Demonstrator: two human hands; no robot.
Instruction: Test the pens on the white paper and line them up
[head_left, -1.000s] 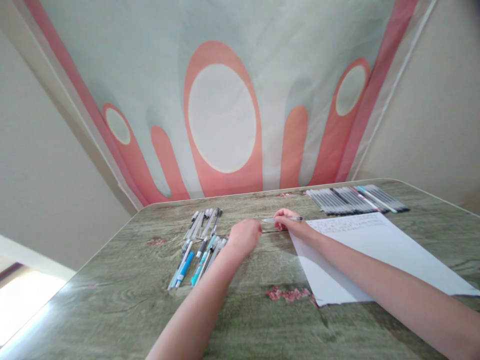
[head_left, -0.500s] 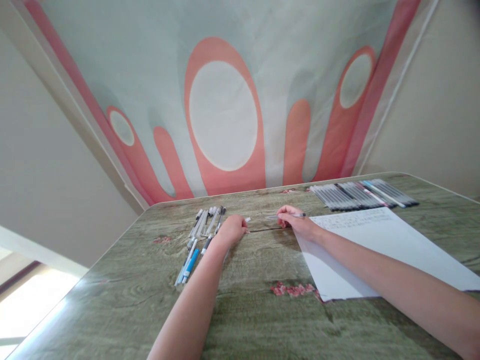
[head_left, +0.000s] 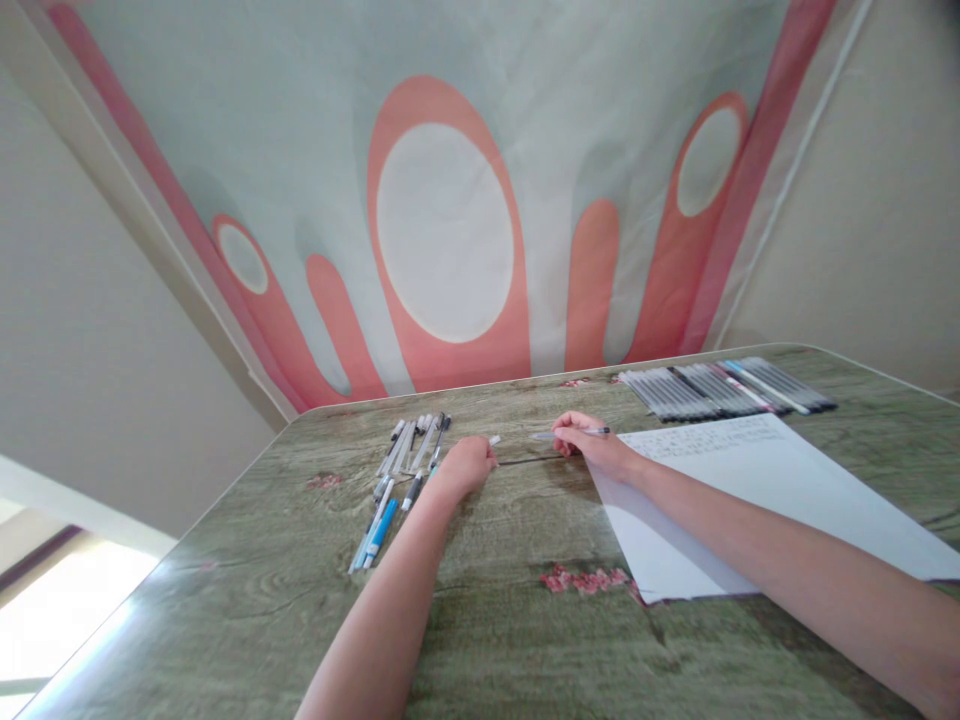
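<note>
My right hand [head_left: 576, 436] is closed around a slim clear gel pen [head_left: 541, 436], whose pale end points left and whose dark end sticks out to the right. Left of it, my left hand [head_left: 469, 462] is closed in a pinch, palm down. A small whitish piece [head_left: 494, 440], probably a pen cap, pokes out past its fingers; the rest of it is hidden. A gap of table separates the two hands. A sheet of white paper [head_left: 720, 520] with lines of writing along its top lies partly under my right wrist and forearm.
Beside my left hand lie several capped pens [head_left: 405, 446] and, nearer me, a blue marker [head_left: 381, 533]. A neat row of pens [head_left: 720, 390] lies at the back right, beyond the paper. The wood-patterned table [head_left: 525, 650] ends at a printed backdrop [head_left: 450, 365].
My left hand and forearm have shifted very slightly toward the right and nearer me. My right hand and its pen stay in almost the same place.
</note>
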